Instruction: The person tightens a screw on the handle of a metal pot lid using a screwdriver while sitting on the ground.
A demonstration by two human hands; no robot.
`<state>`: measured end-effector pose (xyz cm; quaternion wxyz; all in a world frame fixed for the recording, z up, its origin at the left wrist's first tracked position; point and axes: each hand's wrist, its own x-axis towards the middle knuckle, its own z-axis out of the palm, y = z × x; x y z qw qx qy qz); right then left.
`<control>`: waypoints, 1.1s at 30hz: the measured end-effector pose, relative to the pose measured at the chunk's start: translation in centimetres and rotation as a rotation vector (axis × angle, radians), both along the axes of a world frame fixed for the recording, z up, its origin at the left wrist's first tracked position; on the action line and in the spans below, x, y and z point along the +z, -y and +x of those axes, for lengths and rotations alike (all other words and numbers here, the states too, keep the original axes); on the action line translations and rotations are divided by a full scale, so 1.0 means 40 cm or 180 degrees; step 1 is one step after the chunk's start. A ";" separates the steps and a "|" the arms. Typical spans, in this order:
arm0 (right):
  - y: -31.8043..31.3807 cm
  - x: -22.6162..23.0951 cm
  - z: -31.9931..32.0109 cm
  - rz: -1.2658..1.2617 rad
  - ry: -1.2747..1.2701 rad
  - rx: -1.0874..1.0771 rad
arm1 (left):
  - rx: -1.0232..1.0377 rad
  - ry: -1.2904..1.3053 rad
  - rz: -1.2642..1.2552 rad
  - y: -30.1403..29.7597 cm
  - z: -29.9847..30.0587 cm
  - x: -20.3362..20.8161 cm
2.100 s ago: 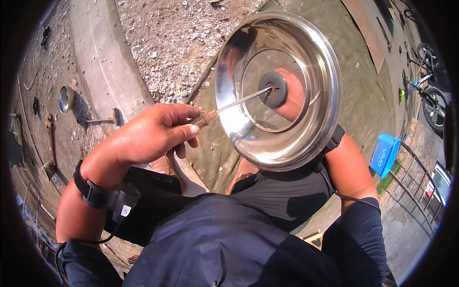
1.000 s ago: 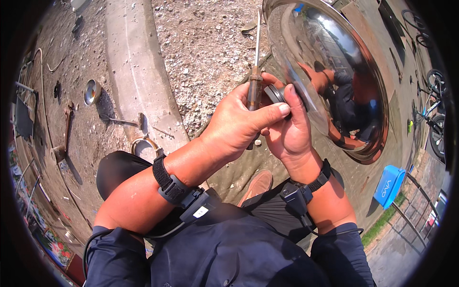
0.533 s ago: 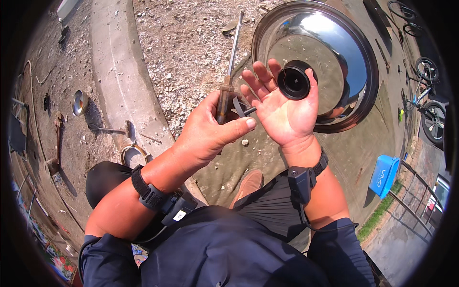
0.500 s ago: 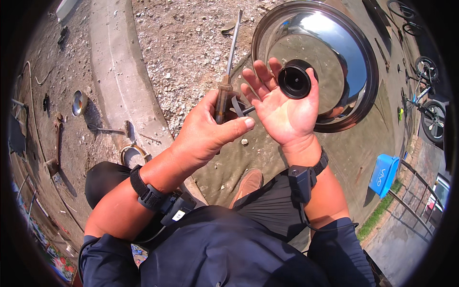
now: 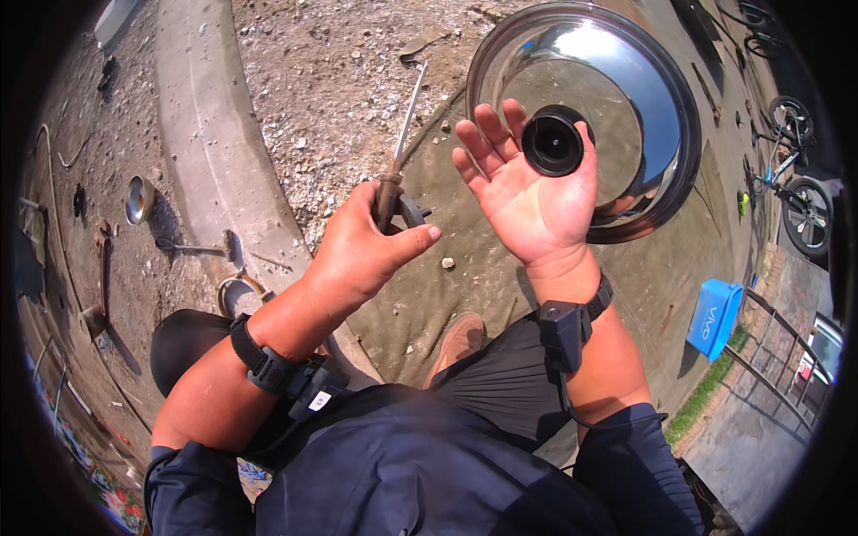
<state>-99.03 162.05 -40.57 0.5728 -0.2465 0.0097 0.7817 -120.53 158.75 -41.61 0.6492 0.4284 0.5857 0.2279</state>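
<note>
My left hand [image 5: 353,241] is closed round the handle of a screwdriver [image 5: 399,170], its metal shaft pointing up and away. Beside the handle, the same hand holds a small dark curved piece [image 5: 412,211] with a short stub; the fingers hide part of it. My right hand [image 5: 541,201] is turned palm up, the other fingers spread, while thumb and forefinger hold a black round knob-like cap [image 5: 553,141], its hollow side showing. Behind that hand lies a large shiny round metal lid or basin [image 5: 681,147], partly covered by the hand and cap.
Gravel [image 5: 313,89] and a concrete strip [image 5: 210,125] lie to the left. A small metal bowl [image 5: 138,199], a hammer [image 5: 197,247] and a ring-shaped piece [image 5: 239,293] are on the ground there. At right are a blue box [image 5: 715,319] on a metal rack and several bicycles [image 5: 804,214].
My left hand has moved left and slightly down with the screwdriver and curved piece, away from my right hand. The right hand still holds the black cap, nearly in place.
</note>
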 end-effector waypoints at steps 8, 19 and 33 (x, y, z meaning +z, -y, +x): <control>0.003 -0.017 0.030 0.0135 -0.0154 0.0175 | -0.0635 -0.0696 -0.0123 0.020 -0.018 -0.051; 0.005 -0.014 0.041 0.0053 -0.0066 0.0240 | -0.0969 -0.1179 0.0063 0.024 -0.018 -0.054; -0.013 -0.040 0.088 -0.0532 0.1515 0.1068 | 0.0526 -0.0378 0.0641 -0.104 -0.104 0.051</control>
